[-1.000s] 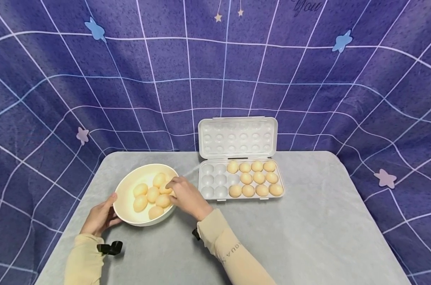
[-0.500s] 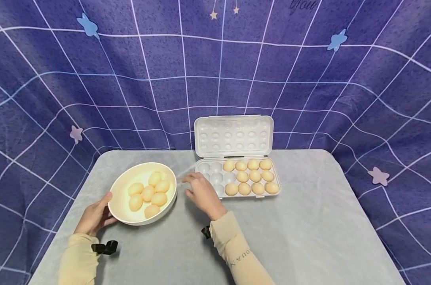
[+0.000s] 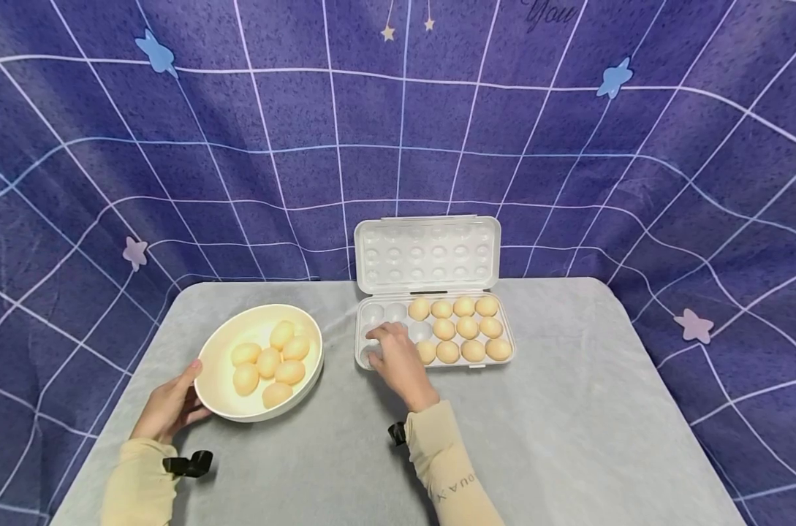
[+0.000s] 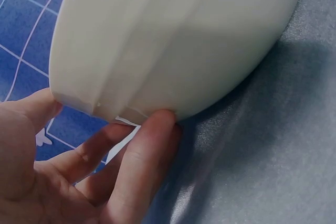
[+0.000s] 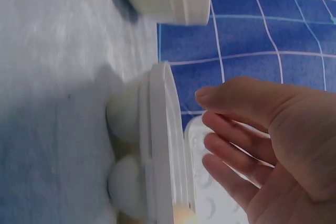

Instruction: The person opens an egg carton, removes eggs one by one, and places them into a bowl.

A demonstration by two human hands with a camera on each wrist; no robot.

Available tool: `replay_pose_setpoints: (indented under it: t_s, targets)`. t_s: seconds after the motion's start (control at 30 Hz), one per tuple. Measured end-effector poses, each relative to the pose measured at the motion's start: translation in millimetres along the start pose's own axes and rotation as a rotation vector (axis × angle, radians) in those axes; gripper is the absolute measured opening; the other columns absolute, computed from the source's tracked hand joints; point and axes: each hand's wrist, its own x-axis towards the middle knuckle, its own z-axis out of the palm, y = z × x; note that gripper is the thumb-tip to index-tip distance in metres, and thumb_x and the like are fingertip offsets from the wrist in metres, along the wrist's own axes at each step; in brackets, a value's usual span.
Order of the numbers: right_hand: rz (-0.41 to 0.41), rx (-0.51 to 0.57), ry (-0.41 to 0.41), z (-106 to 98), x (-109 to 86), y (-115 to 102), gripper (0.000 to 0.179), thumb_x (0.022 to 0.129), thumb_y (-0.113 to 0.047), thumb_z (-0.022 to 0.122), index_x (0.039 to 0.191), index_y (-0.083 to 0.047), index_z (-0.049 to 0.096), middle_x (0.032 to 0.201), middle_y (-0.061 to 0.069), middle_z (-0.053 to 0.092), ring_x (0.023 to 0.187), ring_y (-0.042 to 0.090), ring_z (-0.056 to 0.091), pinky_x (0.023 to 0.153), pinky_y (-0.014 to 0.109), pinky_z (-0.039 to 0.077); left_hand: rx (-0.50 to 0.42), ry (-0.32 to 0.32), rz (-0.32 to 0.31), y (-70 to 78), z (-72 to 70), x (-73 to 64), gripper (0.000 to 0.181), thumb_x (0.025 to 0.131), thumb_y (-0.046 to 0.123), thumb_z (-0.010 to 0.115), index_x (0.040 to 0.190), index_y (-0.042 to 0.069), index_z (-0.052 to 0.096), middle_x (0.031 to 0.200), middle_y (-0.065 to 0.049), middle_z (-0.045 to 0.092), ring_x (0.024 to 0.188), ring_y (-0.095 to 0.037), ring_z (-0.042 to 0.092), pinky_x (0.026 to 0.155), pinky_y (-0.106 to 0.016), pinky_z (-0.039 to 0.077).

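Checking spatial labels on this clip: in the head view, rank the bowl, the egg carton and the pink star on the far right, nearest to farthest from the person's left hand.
From the left hand:
1. Bowl: touching the hand, on its right.
2. Egg carton: farther right, beyond the bowl.
3. Pink star: far right, past the carton.
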Motion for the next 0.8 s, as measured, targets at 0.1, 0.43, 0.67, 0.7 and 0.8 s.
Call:
replay_pose_setpoints:
  t_s: [0.1,0.43,0.67,0.7,0.8]
  targets:
    - [0.013,-0.008,0.025,-4,-1.6,6,0.029,0.083,-0.008,0.078,0.111,-0.008,0.072,0.113,0.008,0.067,0.109,0.025,0.057,0.091,0.035,0.054,0.004,0.0,-0.007,0.1,0.3,0.1,0.089,0.103,0.054,0.042,0.151,-0.015,0.011,0.081,0.016,0.068,0.078,0.001,0.067,0.076,-0.026,0.062]
    - [0.097,-0.007,0.049,-15,-5.6,29,0.034,0.079,-0.004,0.076,0.112,-0.002,0.07,0.113,0.012,0.067,0.11,0.029,0.057,0.097,0.039,0.05,0.003,0.003,0.011,-0.6,-1.4,-4.6,0.089,0.102,0.054,0.043,0.15,-0.015,0.013,0.08,0.016,0.069,0.078,0.001,0.068,0.074,-0.026,0.062]
    - [0.151,-0.022,0.065,-18,-10.2,41,0.034,0.078,-0.003,0.078,0.111,-0.002,0.07,0.113,0.011,0.066,0.11,0.028,0.057,0.092,0.038,0.053,-0.009,0.0,0.012,-2.7,-1.4,-2.6,0.091,0.101,0.054,0.045,0.15,-0.015,0.011,0.079,0.017,0.069,0.078,0.001,0.067,0.074,-0.026,0.062]
    - [0.16,-0.02,0.068,-19,-11.1,43,0.034,0.077,-0.002,0.078,0.111,-0.002,0.07,0.114,0.012,0.066,0.111,0.028,0.057,0.092,0.038,0.053,-0.011,-0.001,0.012,-2.5,-0.8,-1.8,0.091,0.101,0.054,0.045,0.15,-0.015,0.011,0.079,0.017,0.069,0.078,0.002,0.067,0.074,-0.026,0.062]
    - [0.176,-0.013,0.078,-21,-14.6,47,0.034,0.077,0.001,0.076,0.109,-0.003,0.07,0.115,0.011,0.067,0.112,0.029,0.057,0.089,0.04,0.055,-0.022,-0.004,0.012,-1.7,1.2,-0.4,0.088,0.101,0.053,0.046,0.15,-0.013,0.014,0.08,0.016,0.07,0.078,0.001,0.068,0.074,-0.026,0.062]
